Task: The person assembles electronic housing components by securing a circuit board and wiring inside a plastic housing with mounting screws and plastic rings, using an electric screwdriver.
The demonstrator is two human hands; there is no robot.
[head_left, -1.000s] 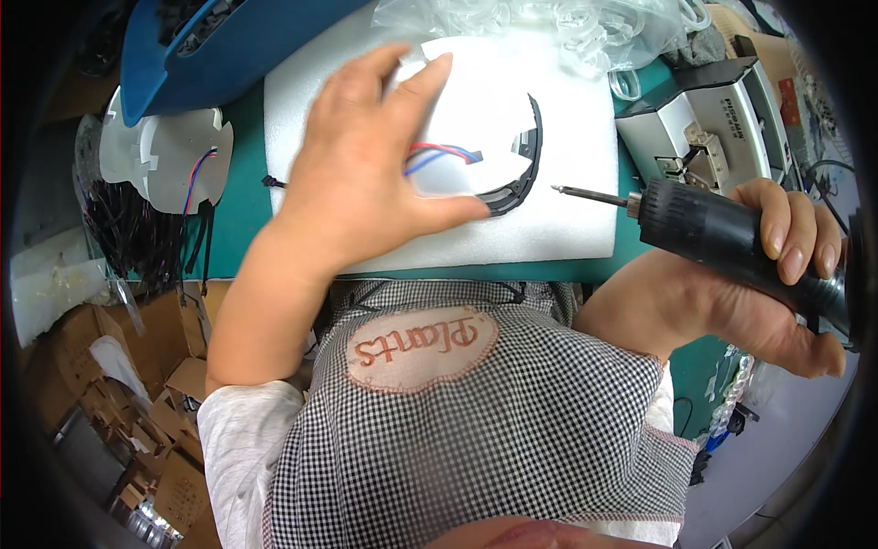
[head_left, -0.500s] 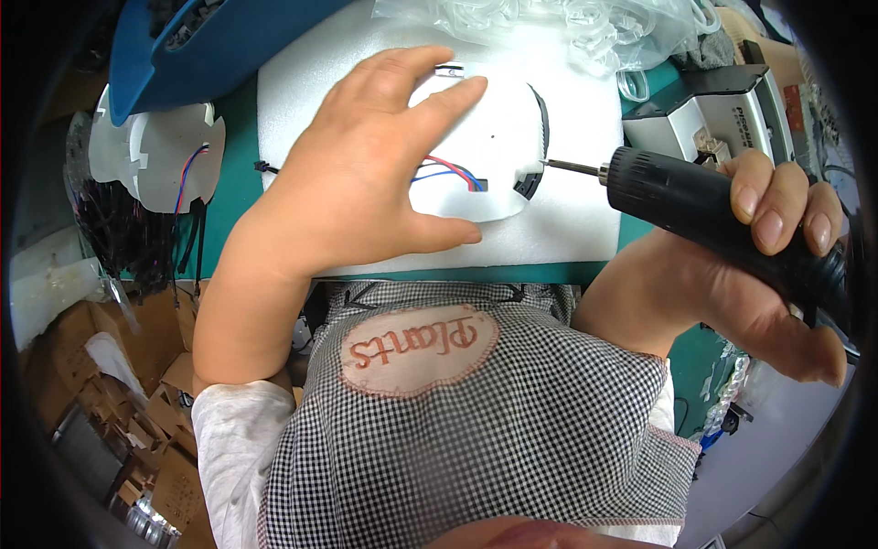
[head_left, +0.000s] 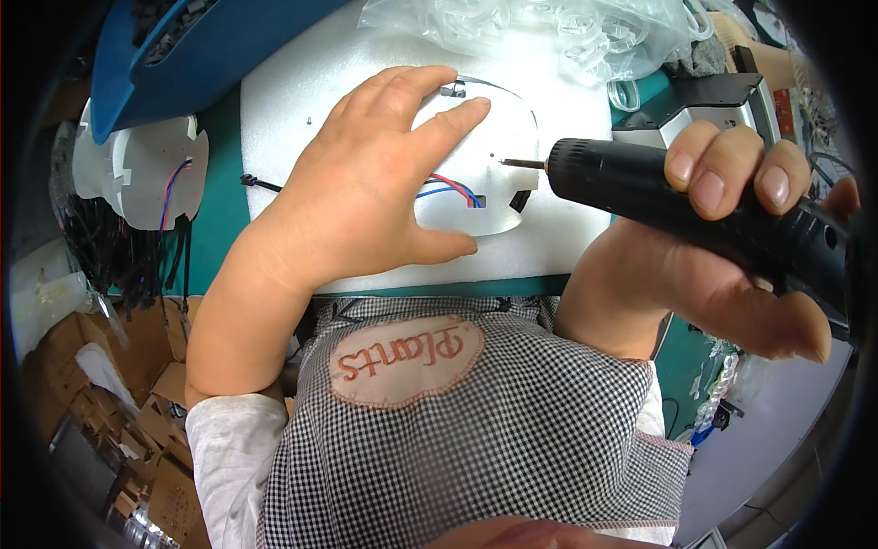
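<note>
A round white panel (head_left: 508,197) with a dark rim lies on a white foam sheet, red and blue wires (head_left: 457,189) coming out of its slot. My left hand (head_left: 375,174) spans the panel with fingers spread and thumb by the near edge, holding it. Its fingertips touch near a small metal clip (head_left: 453,89) at the far side. In my right hand (head_left: 732,201), fingers wrapped round it, is a black electric screwdriver (head_left: 613,176). The bit points left over the panel, close to a small dark hole; whether it touches cannot be told. My left palm hides the panel's left part.
The foam sheet (head_left: 283,165) lies on a green mat (head_left: 229,137). A blue bin (head_left: 210,46) with dark parts stands far left, above another wired white panel (head_left: 151,197). Bagged clear parts (head_left: 549,32) lie at the back. A black connector (head_left: 248,179) sticks out left of my hand.
The screwdriver has moved left, its bit going from the panel's right edge to near the small hole. The panel's dark right edge shows less now. My left hand keeps its hold.
</note>
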